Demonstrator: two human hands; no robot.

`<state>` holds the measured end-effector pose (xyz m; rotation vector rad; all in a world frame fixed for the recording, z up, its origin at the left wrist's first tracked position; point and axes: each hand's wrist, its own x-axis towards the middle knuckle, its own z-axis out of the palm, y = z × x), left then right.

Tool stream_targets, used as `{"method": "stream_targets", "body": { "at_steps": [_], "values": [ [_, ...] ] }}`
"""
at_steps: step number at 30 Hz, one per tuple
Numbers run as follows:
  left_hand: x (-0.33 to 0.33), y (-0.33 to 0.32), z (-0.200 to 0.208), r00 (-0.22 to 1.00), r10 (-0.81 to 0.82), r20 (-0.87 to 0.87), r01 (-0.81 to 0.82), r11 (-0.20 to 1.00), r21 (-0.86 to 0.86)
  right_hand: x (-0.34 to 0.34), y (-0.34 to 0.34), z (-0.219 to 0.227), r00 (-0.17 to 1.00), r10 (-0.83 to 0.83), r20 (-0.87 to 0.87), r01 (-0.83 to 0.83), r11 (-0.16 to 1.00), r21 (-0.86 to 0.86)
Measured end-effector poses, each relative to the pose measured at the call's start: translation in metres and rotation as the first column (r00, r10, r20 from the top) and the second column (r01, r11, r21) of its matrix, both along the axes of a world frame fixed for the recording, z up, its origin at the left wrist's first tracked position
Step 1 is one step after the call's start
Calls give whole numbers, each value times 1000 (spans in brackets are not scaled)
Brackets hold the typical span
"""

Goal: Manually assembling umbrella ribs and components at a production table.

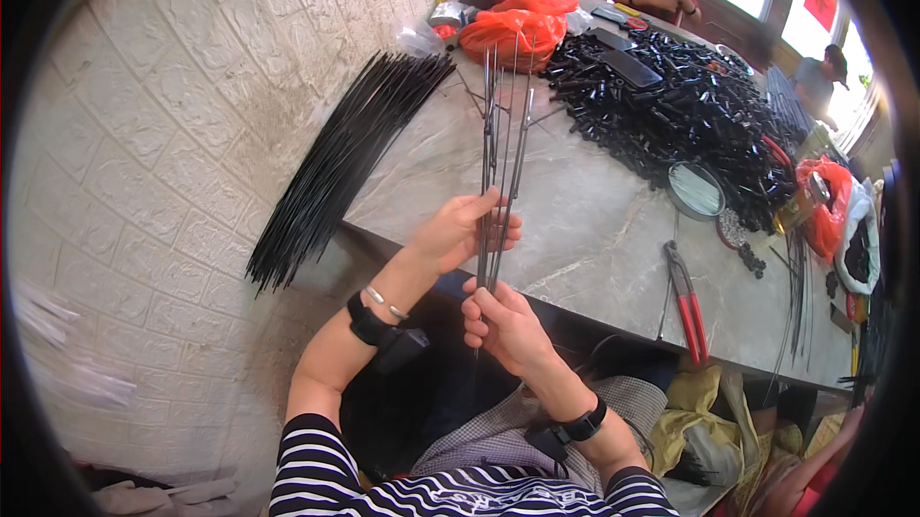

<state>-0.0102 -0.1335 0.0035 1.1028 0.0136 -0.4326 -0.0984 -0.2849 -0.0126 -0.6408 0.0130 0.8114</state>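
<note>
Two hands: both close on one small bunch of thin metal rods (500, 148), held upright in front of the person.
Right hand (503, 325): nearest the body, its grip pinching the lower ends of the rods, fingers curled round them.
Left hand (465, 229): just above the right-hand grip, fingers wrapped round the same rods at mid-length and pressed together on them.
Rods: they rise from the two grips and fan slightly apart at the top; how many there are is hard to tell, perhaps five or six.
Wrists: a dark band on each, and a thin bracelet on the left one.
Tabletop (585, 229): grey stone slab, just beyond the grips, its near edge running to the right of them.
Red-handled pliers (686, 301): flat on the tabletop, right of the grips, near the front edge.
Round sieve-like dish (696, 190): beyond the pliers, farther right of the grips.
Black rod bundle (343, 164): left of the grips, lying slanted over the tabletop's left edge against the white brick wall.
Black parts heap (671, 110): a wide pile of small dark pieces, far right beyond the rod tips.
Orange plastic bag (513, 30): past the rod tips, at the far end of the tabletop.
Other people: one in red seated at the far end, another at the right by the window.
</note>
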Motion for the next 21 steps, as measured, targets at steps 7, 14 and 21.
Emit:
{"method": "stream_targets", "body": {
  "at_steps": [7,14,21],
  "values": [
    [-7,-56,41,986,-73,150,108,965,-238,-14,-41,11,961,-129,244,150,986,-69],
    [-8,-96,97,897,-14,441,43,998,-56,10,-77,46,765,-265,587,461,862,-211],
    [4,-125,170,662,61,747,-89,996,-3,89,-90,88,339,-230,912,617,786,-31]
  ]
}}
